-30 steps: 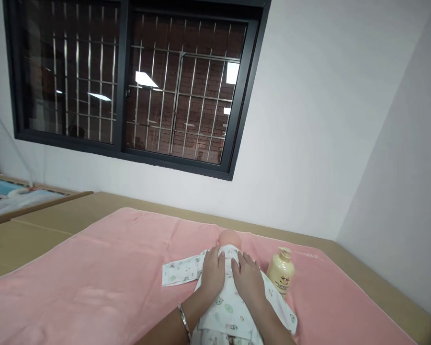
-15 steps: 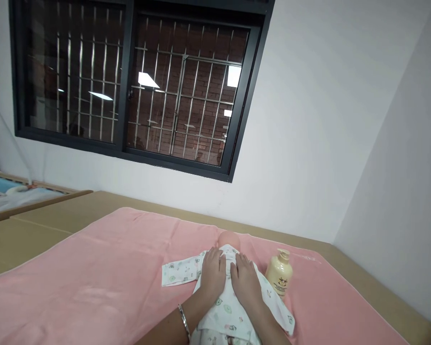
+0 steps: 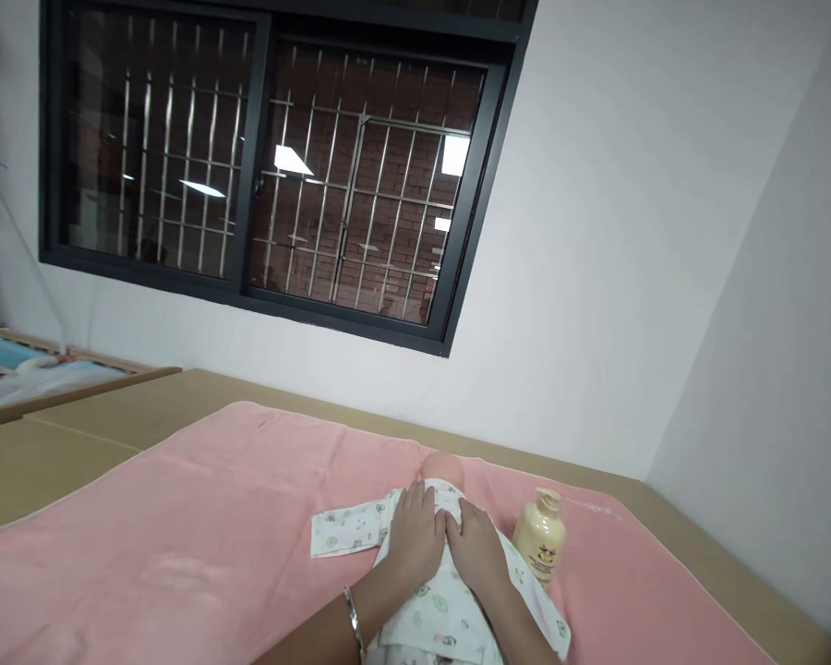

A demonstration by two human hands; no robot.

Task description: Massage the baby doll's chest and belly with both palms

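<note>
White printed cloth top (image 3: 438, 605) beneath two flattened hands, perhaps to spread pressure evenly.
One long sleeve (image 3: 350, 528) lies left of the left hand (image 3: 417, 534), fingers straight, gripping nothing; just beyond its fingertips shows a smooth, round, doll-like head (image 3: 443, 468). Right hand (image 3: 476, 551) likewise, grasping nothing; right of it, a pale-yellow pump bottle (image 3: 540, 538) stands on pink cloth (image 3: 249, 489), probably for easy reach.

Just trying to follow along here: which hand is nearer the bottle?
The right. The right hand lies on the shirt, beside the bottle but not touching it; the left hand lies on the shirt too, farther off, beyond the right.
</note>
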